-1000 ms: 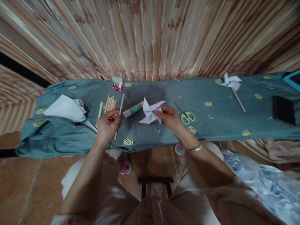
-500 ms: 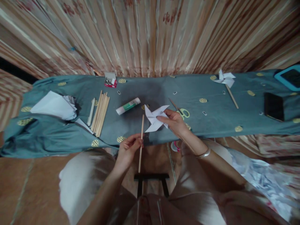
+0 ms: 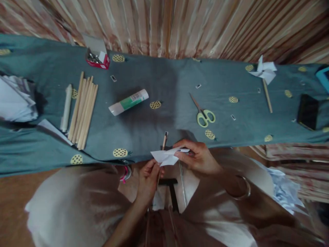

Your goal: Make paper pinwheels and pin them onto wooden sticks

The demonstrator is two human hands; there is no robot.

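My left hand is closed round a thin wooden stick just off the table's near edge. The stick's upper end shows beyond a white paper pinwheel, which covers part of it. Between thumb and fingers, my right hand pinches the pinwheel's right side, tilted so that it looks nearly edge-on. Pinwheel and stick overlap in view; I cannot tell whether they are joined. Closest to my right hand on the cloth are green-handled scissors. Beyond my left hand lies a glue stick.
On the teal cloth lie several wooden sticks, a white tube, folded papers and an open red box of small metal pieces. A finished pinwheel and a black phone lie right. A curtain hangs behind.
Both hands have drawn together and nearer to my body. The pinwheel has tilted and now overlaps the stick. My view has shifted closer over the table.
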